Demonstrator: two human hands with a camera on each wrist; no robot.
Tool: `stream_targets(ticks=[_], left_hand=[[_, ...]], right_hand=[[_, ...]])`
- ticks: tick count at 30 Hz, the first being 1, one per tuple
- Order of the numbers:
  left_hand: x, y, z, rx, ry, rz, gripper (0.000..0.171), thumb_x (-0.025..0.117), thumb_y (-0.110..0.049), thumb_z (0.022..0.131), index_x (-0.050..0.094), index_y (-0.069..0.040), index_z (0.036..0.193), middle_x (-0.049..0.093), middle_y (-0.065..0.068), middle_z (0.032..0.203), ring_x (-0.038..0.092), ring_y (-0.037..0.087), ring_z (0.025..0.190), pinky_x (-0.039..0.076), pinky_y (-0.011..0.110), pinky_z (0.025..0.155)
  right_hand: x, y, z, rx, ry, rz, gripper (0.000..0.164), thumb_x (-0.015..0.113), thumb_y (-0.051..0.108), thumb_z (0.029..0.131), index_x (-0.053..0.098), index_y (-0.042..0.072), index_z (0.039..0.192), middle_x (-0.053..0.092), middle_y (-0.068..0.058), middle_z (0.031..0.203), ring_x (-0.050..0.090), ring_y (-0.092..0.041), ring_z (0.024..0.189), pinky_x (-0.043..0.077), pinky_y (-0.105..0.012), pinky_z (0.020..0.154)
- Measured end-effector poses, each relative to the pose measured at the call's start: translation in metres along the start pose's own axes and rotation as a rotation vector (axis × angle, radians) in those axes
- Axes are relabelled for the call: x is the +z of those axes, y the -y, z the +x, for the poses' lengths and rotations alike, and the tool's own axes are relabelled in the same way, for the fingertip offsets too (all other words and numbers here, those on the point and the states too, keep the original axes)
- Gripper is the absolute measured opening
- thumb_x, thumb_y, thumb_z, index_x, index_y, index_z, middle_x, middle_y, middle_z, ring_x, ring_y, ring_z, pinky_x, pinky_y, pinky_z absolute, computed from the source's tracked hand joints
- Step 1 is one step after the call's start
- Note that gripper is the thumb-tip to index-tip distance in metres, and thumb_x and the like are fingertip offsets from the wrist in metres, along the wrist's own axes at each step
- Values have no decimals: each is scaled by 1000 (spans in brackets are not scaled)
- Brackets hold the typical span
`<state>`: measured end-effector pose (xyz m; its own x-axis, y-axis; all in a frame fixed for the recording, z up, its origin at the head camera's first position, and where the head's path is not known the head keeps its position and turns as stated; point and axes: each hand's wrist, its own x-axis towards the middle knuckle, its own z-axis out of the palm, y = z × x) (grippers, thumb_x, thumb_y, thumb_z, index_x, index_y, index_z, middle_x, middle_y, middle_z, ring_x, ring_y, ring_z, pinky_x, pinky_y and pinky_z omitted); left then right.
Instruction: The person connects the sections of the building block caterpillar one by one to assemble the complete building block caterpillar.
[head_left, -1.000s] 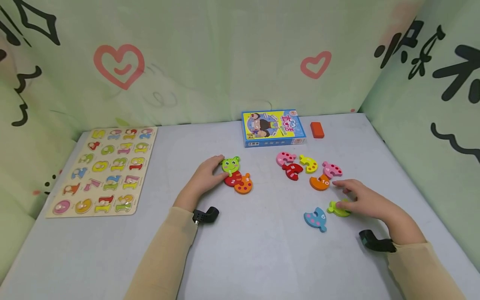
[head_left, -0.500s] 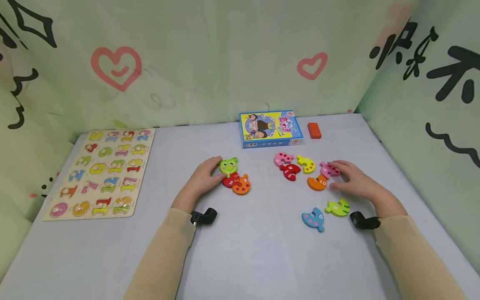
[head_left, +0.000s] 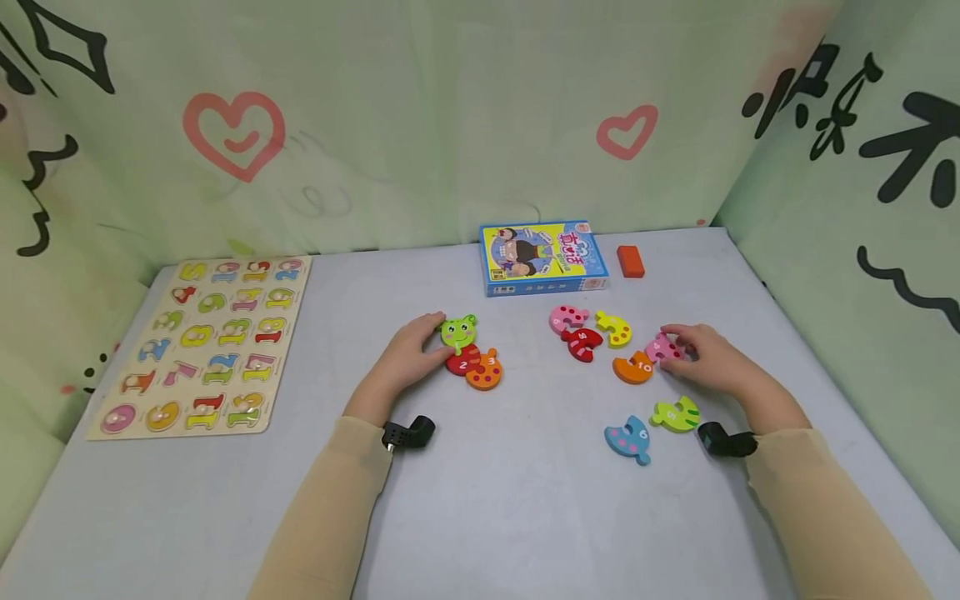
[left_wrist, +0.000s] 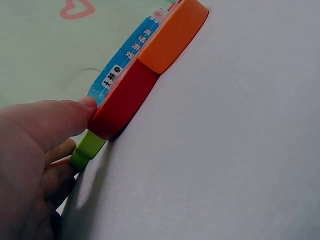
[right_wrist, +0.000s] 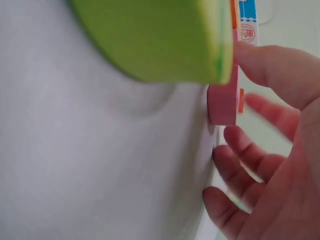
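- Two hands lie low on the grey worktop, well apart from each other.
- Left hand rests with its fingers curled against a joined chain of three pieces: the green frog head touches its fingertips, and the thumb presses the edge of the red piece, as the left wrist view shows; the orange piece sits at the chain's end farthest from that hand.
- Right hand pinches the pink piece between thumb and fingers, the piece lying flat on the worktop.
- Just beside the pink piece, on the side towards the left hand, lies the orange "10" piece, touching or almost touching it.
- Near the right wrist lie a lime green piece and a blue piece.
- Between the hands, farther out, sit a second pink piece, a red "5" piece and a yellow piece.
- Beyond those stand a picture box and a small orange block.
- Far out past the left hand lies a number puzzle board.
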<state>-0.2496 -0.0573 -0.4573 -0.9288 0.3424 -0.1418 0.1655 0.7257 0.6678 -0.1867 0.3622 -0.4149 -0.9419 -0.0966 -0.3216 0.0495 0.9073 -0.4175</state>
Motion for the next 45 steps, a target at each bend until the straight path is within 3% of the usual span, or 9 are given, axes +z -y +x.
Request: stream_targets(ticks=[5,9,14,17,22,31,39,45], left_hand=[[0,1,-1,-4,1,-1,63,56,-37,87,32,-16,142,30,7,148,25,25,137,22,44,112],[1,1,0,-8,4,0,63,56,-38,87,32,-17,142,30,6,148,24,25,137,22,44,112],[1,1,1,-1,-5,13,63,55,-38,87,32,-17,142,30,6,148,25,25,137,22,44,112],[1,2,1,6,-8,16,64,55,-37,87,32,-16,142,30,7,148,25,26,137,22,44,112],[1,2,1,7,-4,14,64,56,-37,87,32,-15,142,31,7,148,25,25,137,22,44,112],[3,4,0,5,1,13,64,56,-37,87,32,-15,142,31,7,148,25,26,137,22,44,112],[2,3,0,15,-1,9,63,56,-36,87,32,-14,142,31,7,148,25,26,137,21,43,113],[1,3,2,16,-10,14,63,56,-36,87,32,-15,142,31,7,147,25,25,137,21,42,113]], right_hand=[[1,1,2,-33,12,7,62,61,27,84,37,8,138,31,-29,133,29,-46,120,39,-62,92],[2,1,2,-7,17,-4,55,59,25,86,41,5,134,35,-29,126,35,-44,114,41,-59,91],[1,2,0,69,19,14,70,64,35,82,36,3,137,23,-33,128,35,-44,109,44,-57,89],[1,3,-1,59,31,15,76,67,36,79,33,6,139,13,-33,133,31,-46,112,43,-59,89],[1,3,-2,-1,77,1,70,67,27,80,34,8,139,19,-31,134,28,-47,116,41,-61,89],[2,0,-6,8,110,25,72,68,31,79,34,9,139,28,-29,124,35,-42,108,46,-56,85],[-5,3,-10,13,50,30,69,69,32,77,37,10,134,29,-28,123,35,-42,109,49,-54,82],[-11,28,-8,-53,28,94,65,69,25,78,38,11,134,27,-25,125,40,-37,106,54,-43,78]])
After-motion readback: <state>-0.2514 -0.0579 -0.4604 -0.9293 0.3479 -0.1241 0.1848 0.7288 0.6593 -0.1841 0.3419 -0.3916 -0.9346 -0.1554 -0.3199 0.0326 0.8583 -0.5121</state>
